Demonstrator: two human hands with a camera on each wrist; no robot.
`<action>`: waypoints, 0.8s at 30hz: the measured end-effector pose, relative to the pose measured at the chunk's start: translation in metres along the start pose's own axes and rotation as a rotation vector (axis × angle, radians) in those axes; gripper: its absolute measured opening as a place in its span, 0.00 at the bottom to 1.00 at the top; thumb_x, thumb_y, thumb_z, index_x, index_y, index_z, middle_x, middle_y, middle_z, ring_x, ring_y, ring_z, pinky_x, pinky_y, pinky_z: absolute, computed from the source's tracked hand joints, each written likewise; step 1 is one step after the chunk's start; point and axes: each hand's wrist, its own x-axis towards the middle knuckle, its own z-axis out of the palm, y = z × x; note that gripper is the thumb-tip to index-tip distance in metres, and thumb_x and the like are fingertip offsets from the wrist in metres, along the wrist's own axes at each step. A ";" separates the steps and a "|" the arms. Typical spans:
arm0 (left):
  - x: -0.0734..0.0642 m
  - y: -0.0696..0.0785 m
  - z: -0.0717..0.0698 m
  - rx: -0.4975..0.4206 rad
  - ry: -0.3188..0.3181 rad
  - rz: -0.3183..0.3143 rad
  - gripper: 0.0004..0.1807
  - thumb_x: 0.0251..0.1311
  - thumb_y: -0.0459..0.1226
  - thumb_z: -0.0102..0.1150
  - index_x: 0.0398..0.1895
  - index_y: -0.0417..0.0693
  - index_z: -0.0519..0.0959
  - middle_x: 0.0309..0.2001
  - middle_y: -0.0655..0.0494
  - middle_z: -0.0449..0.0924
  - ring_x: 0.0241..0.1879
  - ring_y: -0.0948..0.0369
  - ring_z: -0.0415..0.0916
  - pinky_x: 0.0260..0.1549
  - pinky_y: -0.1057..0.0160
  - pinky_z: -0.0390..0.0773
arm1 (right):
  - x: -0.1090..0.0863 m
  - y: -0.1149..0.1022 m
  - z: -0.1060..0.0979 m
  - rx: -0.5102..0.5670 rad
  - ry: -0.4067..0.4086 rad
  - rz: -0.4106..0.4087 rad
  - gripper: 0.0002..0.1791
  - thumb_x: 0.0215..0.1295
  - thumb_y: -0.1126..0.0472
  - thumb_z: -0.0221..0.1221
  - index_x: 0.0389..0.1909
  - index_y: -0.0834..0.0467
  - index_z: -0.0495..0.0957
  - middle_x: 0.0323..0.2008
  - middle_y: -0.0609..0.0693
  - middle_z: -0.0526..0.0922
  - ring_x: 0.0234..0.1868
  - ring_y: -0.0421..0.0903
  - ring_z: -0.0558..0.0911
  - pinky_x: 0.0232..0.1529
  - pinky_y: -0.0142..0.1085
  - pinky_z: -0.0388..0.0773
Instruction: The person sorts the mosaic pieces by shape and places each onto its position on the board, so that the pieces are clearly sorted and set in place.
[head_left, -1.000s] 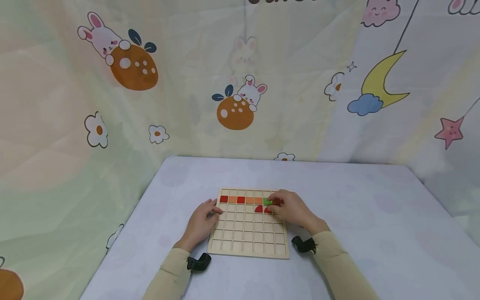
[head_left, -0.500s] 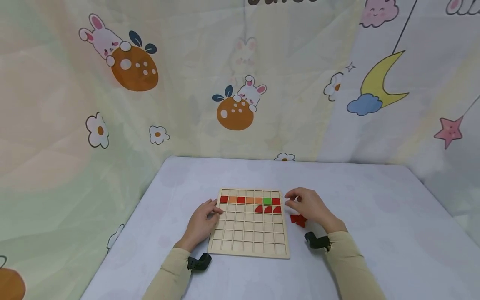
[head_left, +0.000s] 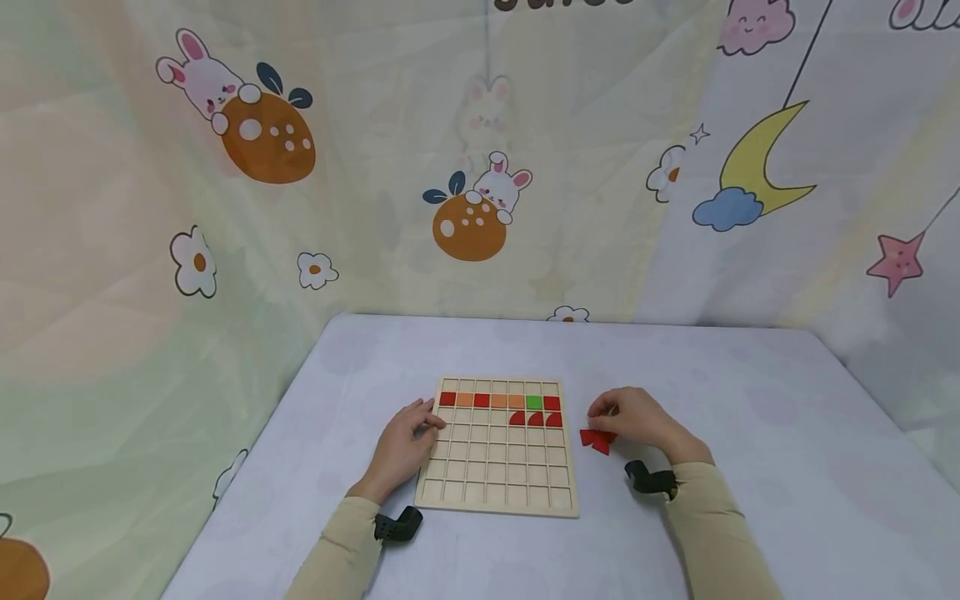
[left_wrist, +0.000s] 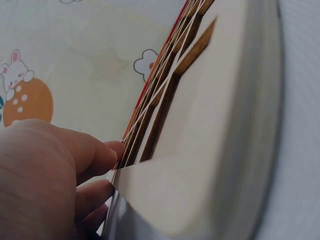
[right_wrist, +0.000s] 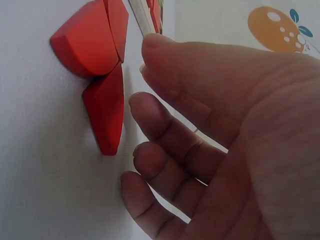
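Note:
A wooden grid board [head_left: 495, 510] lies flat on the table. One row holds red, orange and green square tiles [head_left: 534, 402]; below its right end sit three red quarter-round tiles [head_left: 535, 418]. My left hand [head_left: 407, 437] rests at the board's left edge, its fingertips touching the rim in the left wrist view. My right hand [head_left: 637, 419] hovers right of the board, beside a small cluster of loose red pieces [head_left: 596, 440]. In the right wrist view its fingers are loosely bent, with nothing between them. One of those red pieces [right_wrist: 87, 42] has a rounded edge.
A pale cloth covers the table [head_left: 787, 433]. Behind it hangs a printed backdrop [head_left: 585, 208] with rabbits, flowers and a moon. Each wrist wears a black camera band, such as the right one [head_left: 651, 479].
My right hand has moved off the board to the right and down toward the loose red pieces. A third red quarter-round tile now shows in the row. The left hand stays put.

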 end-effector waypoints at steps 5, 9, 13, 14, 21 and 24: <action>0.001 -0.001 0.001 0.003 0.000 0.001 0.07 0.62 0.32 0.58 0.34 0.54 0.84 0.67 0.49 0.70 0.72 0.49 0.58 0.69 0.42 0.57 | -0.002 0.003 -0.001 0.031 -0.040 0.005 0.06 0.60 0.62 0.66 0.37 0.58 0.83 0.27 0.46 0.80 0.28 0.43 0.76 0.30 0.35 0.76; 0.001 -0.002 0.000 0.002 -0.001 0.004 0.07 0.62 0.32 0.58 0.34 0.54 0.84 0.67 0.49 0.70 0.72 0.49 0.58 0.69 0.42 0.57 | -0.003 0.003 -0.003 0.040 -0.072 0.029 0.05 0.60 0.61 0.66 0.36 0.57 0.83 0.27 0.46 0.80 0.29 0.44 0.76 0.30 0.35 0.75; 0.003 -0.002 0.000 0.004 0.001 0.010 0.07 0.62 0.32 0.58 0.34 0.54 0.84 0.67 0.50 0.70 0.71 0.49 0.58 0.69 0.42 0.57 | -0.002 0.001 -0.005 0.038 -0.101 0.036 0.06 0.59 0.60 0.67 0.36 0.56 0.83 0.29 0.46 0.81 0.32 0.45 0.75 0.31 0.35 0.74; 0.003 -0.002 0.000 0.005 0.001 0.010 0.07 0.62 0.32 0.58 0.34 0.54 0.84 0.67 0.50 0.70 0.71 0.50 0.59 0.69 0.42 0.57 | -0.002 0.001 -0.005 0.037 -0.106 0.033 0.06 0.59 0.60 0.67 0.36 0.56 0.83 0.29 0.46 0.80 0.33 0.45 0.75 0.31 0.35 0.74; 0.002 -0.001 0.000 0.009 0.000 -0.001 0.07 0.62 0.33 0.58 0.34 0.55 0.84 0.67 0.49 0.70 0.72 0.49 0.58 0.69 0.42 0.57 | -0.003 -0.005 0.002 0.015 -0.118 0.025 0.09 0.54 0.60 0.70 0.34 0.55 0.81 0.27 0.46 0.78 0.31 0.44 0.74 0.31 0.35 0.73; 0.001 -0.001 0.001 0.012 -0.004 -0.007 0.07 0.62 0.33 0.58 0.34 0.55 0.84 0.68 0.50 0.70 0.72 0.49 0.58 0.69 0.42 0.57 | -0.004 -0.007 0.006 -0.005 -0.118 0.017 0.09 0.53 0.60 0.71 0.32 0.54 0.80 0.25 0.46 0.77 0.30 0.44 0.74 0.30 0.35 0.73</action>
